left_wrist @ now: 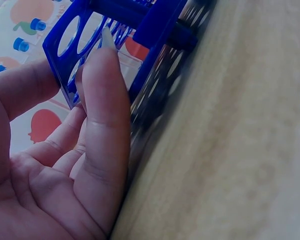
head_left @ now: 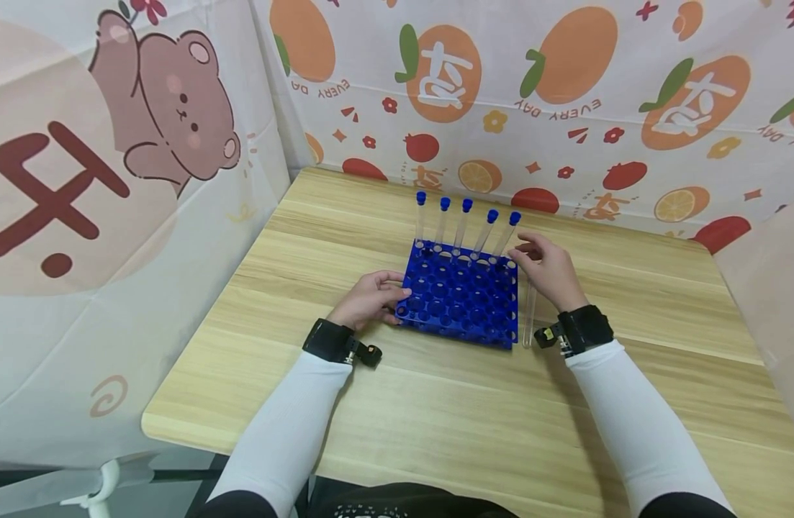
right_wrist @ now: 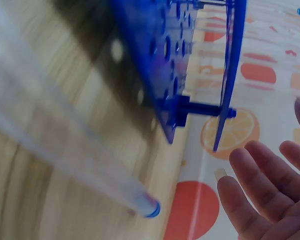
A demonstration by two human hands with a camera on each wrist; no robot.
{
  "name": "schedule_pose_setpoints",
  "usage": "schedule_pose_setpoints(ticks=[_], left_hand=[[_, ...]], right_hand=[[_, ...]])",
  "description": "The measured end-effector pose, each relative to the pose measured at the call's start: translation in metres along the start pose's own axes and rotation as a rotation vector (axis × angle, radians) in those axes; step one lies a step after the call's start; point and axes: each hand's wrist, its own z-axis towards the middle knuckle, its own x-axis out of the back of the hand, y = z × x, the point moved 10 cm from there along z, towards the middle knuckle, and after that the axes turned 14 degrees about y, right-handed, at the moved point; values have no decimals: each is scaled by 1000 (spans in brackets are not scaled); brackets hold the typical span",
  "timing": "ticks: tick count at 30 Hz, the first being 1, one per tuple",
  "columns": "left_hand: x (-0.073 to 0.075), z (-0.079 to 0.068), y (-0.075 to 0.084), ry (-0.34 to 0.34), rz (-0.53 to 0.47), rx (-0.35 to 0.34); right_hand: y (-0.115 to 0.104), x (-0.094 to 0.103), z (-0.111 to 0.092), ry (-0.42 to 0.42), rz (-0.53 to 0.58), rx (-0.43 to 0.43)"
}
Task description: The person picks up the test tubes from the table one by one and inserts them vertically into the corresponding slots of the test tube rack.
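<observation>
A blue test tube rack (head_left: 458, 295) with rows of round holes stands on the table. Several clear test tubes with blue caps (head_left: 466, 205) are upright in its back row, leaning slightly. My left hand (head_left: 371, 296) grips the rack's left side, thumb at the upper plate and fingers along the edge, as the left wrist view also shows. Beside the back right corner is my right hand (head_left: 548, 267), its fingers (right_wrist: 260, 175) loosely bent and holding nothing. Under that hand a loose test tube (head_left: 529, 320) lies along the rack's right side; its blue-capped end (right_wrist: 151, 207) shows in the right wrist view.
The wooden table (head_left: 397, 403) has its back edge against a fruit-printed curtain (head_left: 494, 144). Another curtain (head_left: 53, 324) with a bear print hangs at the left. Small cameras are strapped to both wrists.
</observation>
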Motion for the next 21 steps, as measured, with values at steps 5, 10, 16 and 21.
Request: schedule_pose_setpoints(ticks=[5,10,16,21], left_hand=[[0,0,0,8,-10,10],[0,1,-1,7,-12,10],[0,-1,0,6,-9,11],[0,-1,0,5,-4,9]], right_hand=[[15,8,-2,18,-51,-36],[31,10,-7,-59,-135,-97],[53,-1,-21,-268,-235,-191],[65,-12,-32,-386,-233,-255]])
